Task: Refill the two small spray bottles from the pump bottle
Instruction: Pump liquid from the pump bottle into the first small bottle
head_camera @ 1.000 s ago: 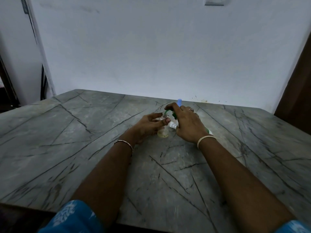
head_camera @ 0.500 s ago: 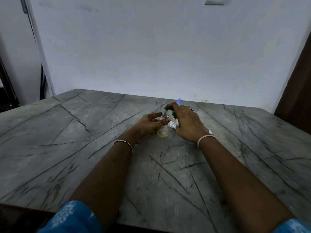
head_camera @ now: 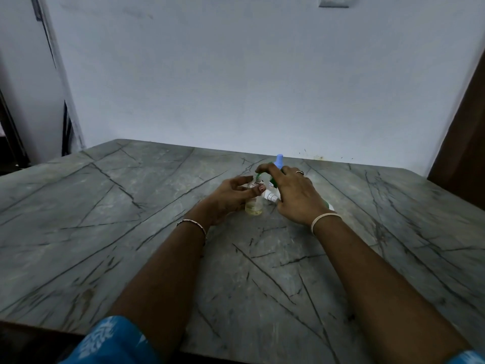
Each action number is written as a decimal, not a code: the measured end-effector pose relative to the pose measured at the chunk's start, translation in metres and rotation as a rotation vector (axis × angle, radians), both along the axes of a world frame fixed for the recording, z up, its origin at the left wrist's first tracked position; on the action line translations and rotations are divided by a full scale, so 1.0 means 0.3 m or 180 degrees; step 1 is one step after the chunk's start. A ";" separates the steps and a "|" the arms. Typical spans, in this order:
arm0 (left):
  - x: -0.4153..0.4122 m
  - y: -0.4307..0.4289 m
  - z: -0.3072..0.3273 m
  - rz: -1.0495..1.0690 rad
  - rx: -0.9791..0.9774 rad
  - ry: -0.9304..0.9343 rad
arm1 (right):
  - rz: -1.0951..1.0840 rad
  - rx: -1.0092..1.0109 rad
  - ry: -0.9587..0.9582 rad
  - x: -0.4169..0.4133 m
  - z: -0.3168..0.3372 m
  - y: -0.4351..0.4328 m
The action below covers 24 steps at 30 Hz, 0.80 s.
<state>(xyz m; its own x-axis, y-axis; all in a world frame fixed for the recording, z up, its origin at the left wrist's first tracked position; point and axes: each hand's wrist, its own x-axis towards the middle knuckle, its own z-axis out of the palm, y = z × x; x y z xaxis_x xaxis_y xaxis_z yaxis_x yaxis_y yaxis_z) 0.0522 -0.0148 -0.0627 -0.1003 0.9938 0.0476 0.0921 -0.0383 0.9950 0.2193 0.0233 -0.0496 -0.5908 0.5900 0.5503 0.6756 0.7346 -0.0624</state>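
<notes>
- The pump bottle (head_camera: 272, 184) is mostly hidden under the right hand (head_camera: 294, 195). Only its green spout (head_camera: 258, 177), a strip of white and green between the fingers and a sliver by the wrist show.
- The blue-capped bottle (head_camera: 279, 160) stands behind the right hand. Only its cap and neck show above the knuckles, and its fill level cannot be told.
- A white sprayer (head_camera: 270, 197) lies on the table (head_camera: 131, 206) between the clear bottle (head_camera: 253, 206) and the right hand, its far end covered by the palm.
- A wall plate (head_camera: 333, 1) is cut off by the top edge, and blue sleeves (head_camera: 110, 342) by the bottom edge.
- The left hand (head_camera: 233, 195) curls round the clear bottle, which stands upright mid-table, with the thumb across its near side and the fingers behind it. The bottle's neck is uncapped, and a little yellowish liquid sits at its base.
- The right hand arches over the pump head, with the index finger bent down over the spout. The spout tip is at the clear bottle's mouth. Whether liquid is flowing is too small to tell.
- A ring (head_camera: 299, 172) is on the right hand, a pale band (head_camera: 322, 219) on that wrist and a bracelet (head_camera: 191, 223) on the left wrist.
</notes>
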 end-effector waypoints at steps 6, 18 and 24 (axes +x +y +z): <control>0.004 -0.004 -0.001 0.0021 0.0035 0.0042 | -0.0070 0.0106 0.0014 -0.016 -0.003 0.003; 0.009 -0.009 -0.003 0.0035 0.0028 -0.0033 | -0.0017 0.0077 0.0025 -0.002 0.004 -0.003; 0.010 -0.016 -0.003 0.0071 0.0097 0.0093 | -0.0061 0.0093 0.0012 -0.009 0.000 0.005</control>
